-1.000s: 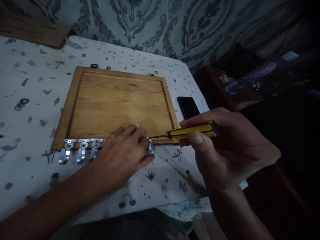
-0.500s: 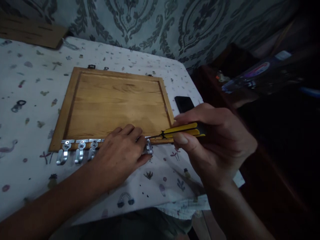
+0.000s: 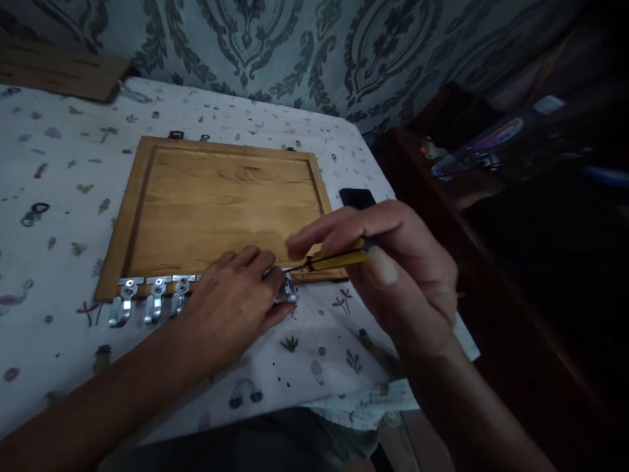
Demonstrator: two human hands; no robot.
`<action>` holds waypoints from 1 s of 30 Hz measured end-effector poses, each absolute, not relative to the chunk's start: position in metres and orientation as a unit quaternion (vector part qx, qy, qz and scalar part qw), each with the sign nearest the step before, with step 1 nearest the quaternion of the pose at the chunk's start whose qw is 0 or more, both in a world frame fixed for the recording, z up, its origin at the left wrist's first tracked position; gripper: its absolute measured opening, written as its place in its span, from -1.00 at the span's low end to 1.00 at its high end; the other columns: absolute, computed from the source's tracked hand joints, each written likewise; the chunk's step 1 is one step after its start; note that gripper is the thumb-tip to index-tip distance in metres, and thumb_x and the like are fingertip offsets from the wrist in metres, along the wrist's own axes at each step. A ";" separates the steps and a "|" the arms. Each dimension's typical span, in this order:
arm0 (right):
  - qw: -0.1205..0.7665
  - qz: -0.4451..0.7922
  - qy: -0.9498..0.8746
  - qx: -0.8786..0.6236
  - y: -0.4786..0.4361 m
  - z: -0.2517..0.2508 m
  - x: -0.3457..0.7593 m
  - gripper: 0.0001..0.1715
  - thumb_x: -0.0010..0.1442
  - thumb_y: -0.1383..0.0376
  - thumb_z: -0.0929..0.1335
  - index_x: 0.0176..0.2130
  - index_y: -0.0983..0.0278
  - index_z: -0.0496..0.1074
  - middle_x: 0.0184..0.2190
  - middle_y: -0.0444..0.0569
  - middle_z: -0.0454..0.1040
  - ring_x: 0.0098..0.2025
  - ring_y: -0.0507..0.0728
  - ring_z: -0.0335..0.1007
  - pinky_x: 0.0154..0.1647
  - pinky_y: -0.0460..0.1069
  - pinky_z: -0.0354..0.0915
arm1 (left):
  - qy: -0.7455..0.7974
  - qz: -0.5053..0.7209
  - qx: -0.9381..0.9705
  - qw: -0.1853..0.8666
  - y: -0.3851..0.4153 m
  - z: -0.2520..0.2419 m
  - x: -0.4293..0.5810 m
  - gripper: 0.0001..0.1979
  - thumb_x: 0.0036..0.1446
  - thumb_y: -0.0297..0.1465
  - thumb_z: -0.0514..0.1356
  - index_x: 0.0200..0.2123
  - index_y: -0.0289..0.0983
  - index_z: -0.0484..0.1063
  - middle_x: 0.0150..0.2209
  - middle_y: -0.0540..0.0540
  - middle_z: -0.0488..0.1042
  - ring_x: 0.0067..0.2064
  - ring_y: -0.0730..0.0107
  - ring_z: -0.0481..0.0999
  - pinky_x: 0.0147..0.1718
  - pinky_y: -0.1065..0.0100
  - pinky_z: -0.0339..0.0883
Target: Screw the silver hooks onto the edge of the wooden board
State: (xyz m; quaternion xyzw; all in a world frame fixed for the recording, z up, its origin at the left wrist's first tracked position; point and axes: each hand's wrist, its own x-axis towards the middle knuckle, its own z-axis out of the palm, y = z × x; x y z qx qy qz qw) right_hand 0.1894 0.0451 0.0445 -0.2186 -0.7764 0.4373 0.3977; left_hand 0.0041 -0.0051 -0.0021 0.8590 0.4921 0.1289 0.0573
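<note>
A framed wooden panel (image 3: 216, 196) lies flat, with a row of silver metal hooks (image 3: 156, 298) along its near edge. My left hand (image 3: 236, 295) rests over that edge, its fingers closed on a metal hook (image 3: 287, 288) near the row's right end; part of this hook is hidden. In my right hand (image 3: 403, 269) is a yellow and black screwdriver (image 3: 339, 257), gripped between thumb and fingers. The screwdriver's shaft points left, its tip close to the hook under my left fingers. Whether the tip sits in a screw I cannot tell.
A patterned white cloth (image 3: 63, 242) covers the table. A black flat object (image 3: 357, 198) lies right of the panel. Brown cardboard (image 3: 59, 69) sits at the back left. A plastic bottle (image 3: 491, 141) lies beyond the table at right, by a patterned curtain (image 3: 275, 52).
My right hand has shifted left along the screwdriver's handle, and its fingers have changed their hold. My left hand stays on the hook. The view has moved slightly.
</note>
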 end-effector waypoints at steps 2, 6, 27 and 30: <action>0.370 0.517 -0.734 -0.236 0.046 0.047 0.183 -0.86 0.36 0.15 0.34 -0.14 0.07 0.51 -0.19 -0.11 0.62 -0.12 0.18 0.60 -0.05 0.14 0.52 | 0.492 0.139 0.858 0.050 -0.006 -0.002 0.004 -0.64 0.27 -0.26 0.26 0.03 -0.36 0.55 -0.04 -0.27 0.58 -0.04 -0.04 0.56 -0.12 -0.02 0.52; 0.356 0.560 -0.714 -0.223 0.053 0.050 0.175 -0.77 0.28 0.08 0.40 -0.17 0.14 0.57 -0.36 -0.10 0.59 -0.36 0.12 0.53 -0.31 0.05 0.50 | 0.496 0.151 0.854 0.039 -0.006 -0.004 0.004 -0.70 0.28 -0.26 0.25 -0.04 -0.33 0.57 -0.08 -0.25 0.59 -0.10 0.01 0.58 -0.18 0.02 0.54; 0.285 0.703 -0.642 -0.109 0.076 0.054 0.150 -0.70 0.36 0.20 0.20 -0.05 0.17 0.45 -0.78 -0.41 0.05 -0.76 -0.09 -0.11 -0.72 -0.16 -0.04 | 0.497 0.134 0.857 0.028 -0.005 -0.004 0.005 -0.72 0.23 -0.21 0.31 -0.18 -0.33 0.60 -0.13 -0.24 0.59 -0.13 0.02 0.58 -0.19 0.03 0.54; 0.339 0.681 -0.635 -0.135 0.071 0.051 0.146 -0.71 0.38 0.21 0.19 -0.06 0.19 0.43 -0.79 -0.43 -0.03 -0.77 -0.07 -0.21 -0.72 -0.13 -0.09 | 0.499 0.124 0.857 0.035 -0.005 -0.005 0.005 -0.71 0.25 -0.21 0.29 -0.16 -0.33 0.60 -0.07 -0.26 0.58 -0.09 0.02 0.57 -0.16 0.03 0.54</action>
